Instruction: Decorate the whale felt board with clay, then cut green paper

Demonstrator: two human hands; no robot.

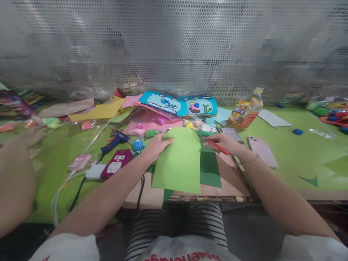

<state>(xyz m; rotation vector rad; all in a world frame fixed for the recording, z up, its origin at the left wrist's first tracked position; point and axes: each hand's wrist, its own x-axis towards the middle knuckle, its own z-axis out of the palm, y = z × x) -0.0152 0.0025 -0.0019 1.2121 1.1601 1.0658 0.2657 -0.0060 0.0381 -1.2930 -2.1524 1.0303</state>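
Note:
My left hand point(158, 145) pinches the upper left edge of a light green sheet of paper point(178, 166), thumb on top. The sheet has a rounded far end and a straight near edge. In my right hand point(223, 142) is a slim red-handled tool point(219, 148). Its thin metallic end points toward the sheet's upper right edge; whether it is scissors or a craft knife I cannot make out. Beneath the light sheet lies dark green paper point(210, 168), on top of a pinkish-brown sheet point(231, 177).
Left are a blue glue gun point(114, 141), a purple power strip point(116, 163) and cables. Behind lie an open blue picture booklet point(163, 103) and coloured papers. A snack bag point(244, 110) and phone point(262, 150) are to the right. Another person's blurred arm point(16, 185) reaches in from the left.

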